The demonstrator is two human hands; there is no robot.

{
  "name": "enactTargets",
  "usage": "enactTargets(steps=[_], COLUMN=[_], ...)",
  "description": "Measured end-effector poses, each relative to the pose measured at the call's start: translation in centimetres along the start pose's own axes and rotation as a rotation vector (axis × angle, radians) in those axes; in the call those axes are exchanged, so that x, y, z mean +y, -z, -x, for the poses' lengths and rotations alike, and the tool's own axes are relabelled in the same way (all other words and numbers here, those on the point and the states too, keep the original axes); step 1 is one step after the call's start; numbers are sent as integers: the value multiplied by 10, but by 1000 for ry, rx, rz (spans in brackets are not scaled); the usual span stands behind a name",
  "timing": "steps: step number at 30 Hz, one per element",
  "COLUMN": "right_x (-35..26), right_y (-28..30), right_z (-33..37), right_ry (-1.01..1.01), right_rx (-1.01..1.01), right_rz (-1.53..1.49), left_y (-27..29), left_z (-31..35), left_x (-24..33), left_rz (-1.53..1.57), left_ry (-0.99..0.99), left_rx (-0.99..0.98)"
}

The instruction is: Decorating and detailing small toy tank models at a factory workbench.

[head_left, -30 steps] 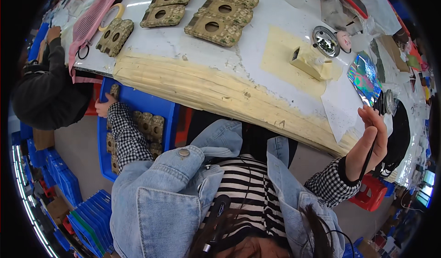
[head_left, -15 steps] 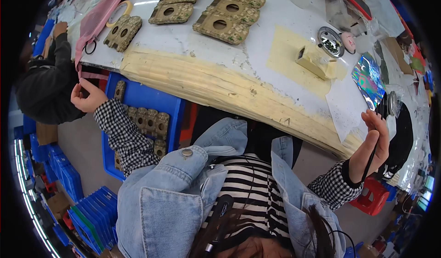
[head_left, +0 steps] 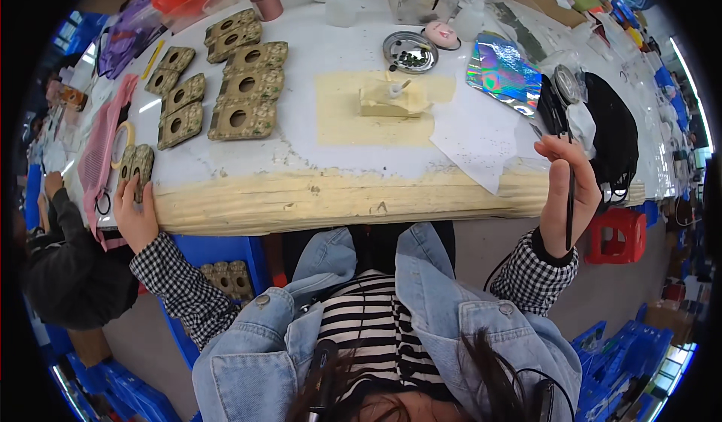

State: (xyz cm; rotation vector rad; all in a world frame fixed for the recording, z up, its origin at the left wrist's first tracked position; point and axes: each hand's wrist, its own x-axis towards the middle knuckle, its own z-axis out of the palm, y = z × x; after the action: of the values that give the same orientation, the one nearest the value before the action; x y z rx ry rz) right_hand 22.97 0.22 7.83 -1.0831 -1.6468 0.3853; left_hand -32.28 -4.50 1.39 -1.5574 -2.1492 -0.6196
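On the table's left side, my left hand (head_left: 137, 221) has its thumb and fingers around the near end of a camouflage-patterned piece with round holes (head_left: 137, 168). My right hand (head_left: 570, 189), raised over the table's right front edge, holds a slim black stick-like tool (head_left: 570, 210) upright between thumb and fingers. Its exact kind is unclear. More camouflage pieces (head_left: 239, 113) lie in rows beyond my left hand. A small cream block (head_left: 382, 110) with a light cup on top stands mid-table, and behind it sits a round metal dish (head_left: 423, 62) with dark green bits.
Pink mesh cloth (head_left: 98, 155) and a tape roll (head_left: 119, 151) are by my left hand. A shiny holographic sheet (head_left: 500, 76) and a black bag (head_left: 613, 132) lie to the right. Below the table are a blue crate (head_left: 256, 260) and a red stool (head_left: 618, 235). A co-worker (head_left: 64, 264) is at far left.
My left hand has come from over the blue crate up to the camouflage piece on the table. The right hand still holds the black tool. The view has turned.
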Motion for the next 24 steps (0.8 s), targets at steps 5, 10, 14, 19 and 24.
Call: enactTargets(steps=[5,10,14,19,24], right_x=[4,7,-10,-33,-35], right_y=[9,-5,-34,-69,-72], right_z=[4,6,9,-1,3], right_ry=[-38,-56,-68,122,170], right_rx=[29,-50,-218,-463,-589], right_rz=[55,-84,-238,-314,-275], left_y=[4,33,42,50,44], left_z=[1,8,16,20,22], left_x=[7,48,123,197,225], left_rz=[74,536,922,1156,1249], left_ry=[-20,21,-178,-585,-664], left_rx=[39,245,-20,-411,-455])
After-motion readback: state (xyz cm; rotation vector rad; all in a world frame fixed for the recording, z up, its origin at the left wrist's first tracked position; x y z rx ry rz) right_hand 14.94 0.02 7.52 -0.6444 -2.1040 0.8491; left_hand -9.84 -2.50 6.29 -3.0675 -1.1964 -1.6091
